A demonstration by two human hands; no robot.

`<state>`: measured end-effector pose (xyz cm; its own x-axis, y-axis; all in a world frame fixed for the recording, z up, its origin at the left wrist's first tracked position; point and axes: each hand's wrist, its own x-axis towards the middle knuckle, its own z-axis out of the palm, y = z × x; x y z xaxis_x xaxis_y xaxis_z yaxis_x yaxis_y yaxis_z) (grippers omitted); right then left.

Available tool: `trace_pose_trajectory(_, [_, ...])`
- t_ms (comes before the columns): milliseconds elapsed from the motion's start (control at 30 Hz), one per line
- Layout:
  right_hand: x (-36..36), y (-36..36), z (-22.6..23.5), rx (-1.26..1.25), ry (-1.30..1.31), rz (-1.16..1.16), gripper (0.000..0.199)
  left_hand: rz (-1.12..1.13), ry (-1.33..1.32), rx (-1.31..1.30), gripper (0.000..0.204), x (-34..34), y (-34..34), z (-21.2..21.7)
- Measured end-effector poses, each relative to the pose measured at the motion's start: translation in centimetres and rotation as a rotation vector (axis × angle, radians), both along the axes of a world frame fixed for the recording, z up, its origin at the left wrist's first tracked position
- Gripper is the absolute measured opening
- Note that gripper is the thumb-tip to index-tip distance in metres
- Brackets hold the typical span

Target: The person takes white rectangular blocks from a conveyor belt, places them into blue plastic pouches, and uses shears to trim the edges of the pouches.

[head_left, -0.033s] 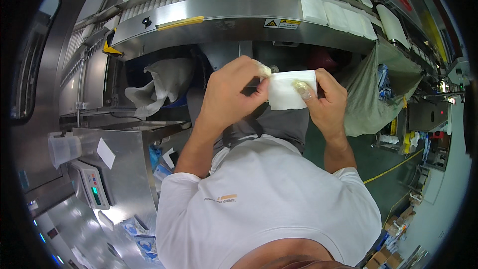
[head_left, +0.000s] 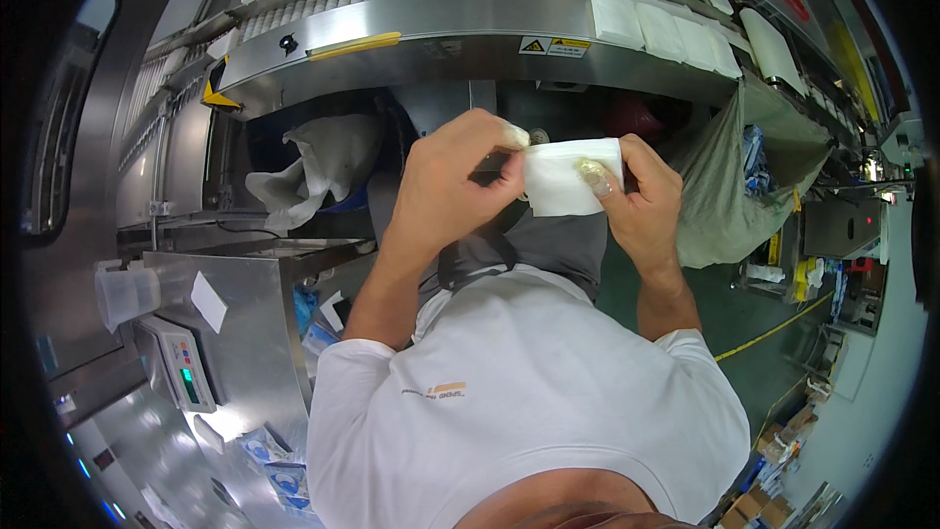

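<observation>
A folded white sheet bundle (head_left: 560, 182), soft like stacked wipes, is held up in front of my body. My right hand (head_left: 641, 198) grips its right end, thumb across the front and fingers behind. At the upper left corner my left hand (head_left: 455, 176) pinches the edge between thumb and forefinger. Pale, crinkled coverings show on my left fingertip and right thumb. Below the bundle are my dark trousers. Beyond my hands runs a steel roller conveyor (head_left: 431, 34) carrying white folded stacks (head_left: 666, 29), mostly toward its right side.
Under the conveyor on the left, a blue bin (head_left: 264, 152) has a whitish liner hanging over it. A greenish cloth bag (head_left: 720, 186) hangs at the right. To the lower left are a steel cabinet (head_left: 259, 284), a digital scale (head_left: 186, 367) and a clear plastic jug (head_left: 127, 294).
My left fingers and the left edge of the bundle have shifted very slightly left. A white stack on the rollers has slid a little to the right. My right hand stays in place.
</observation>
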<state>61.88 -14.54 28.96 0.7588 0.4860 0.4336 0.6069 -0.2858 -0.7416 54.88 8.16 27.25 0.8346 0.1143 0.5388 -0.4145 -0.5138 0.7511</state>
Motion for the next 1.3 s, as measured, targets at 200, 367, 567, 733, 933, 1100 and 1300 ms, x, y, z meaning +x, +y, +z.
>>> trace_pose_trajectory(200, [0.2, -0.2, -0.9, 0.078, 0.049, -0.009, 0.033, -0.054, 0.056, -0.209, 0.020, -0.4, 0.2, 0.2])
trace_pose_trajectory(367, [0.0, -0.2, -0.5, 0.029, 0.032, 0.012, 0.031, -0.045, 0.076, -0.147, 0.014, -0.3, -0.1, 0.4])
trace_pose_trajectory(567, [1.0, -0.9, -0.7, 0.109, -0.382, 0.128, 0.033, 0.043, 0.150, -0.757, 0.014, 0.3, 2.3, -5.5])
trace_pose_trajectory(733, [2.2, -1.3, -0.2, 0.096, -0.785, 0.298, 0.038, -0.402, 0.116, -0.727, 0.068, -2.2, -0.2, -5.9])
trace_pose_trajectory(933, [2.0, -1.0, 2.4, 0.113, -1.185, 0.585, 0.027, -0.152, -0.190, -0.025, 0.090, -1.7, -1.6, -3.6])
trace_pose_trajectory(1100, [1.8, -1.1, 2.5, 0.274, -1.349, 0.564, 0.024, -0.066, -0.362, 0.029, 0.070, -1.4, -2.4, -2.8])
trace_pose_trajectory(1300, [2.6, -0.6, 1.8, 0.416, -1.566, 0.357, 0.023, -0.185, -0.642, 0.122, 0.021, -1.1, -2.4, -2.8])
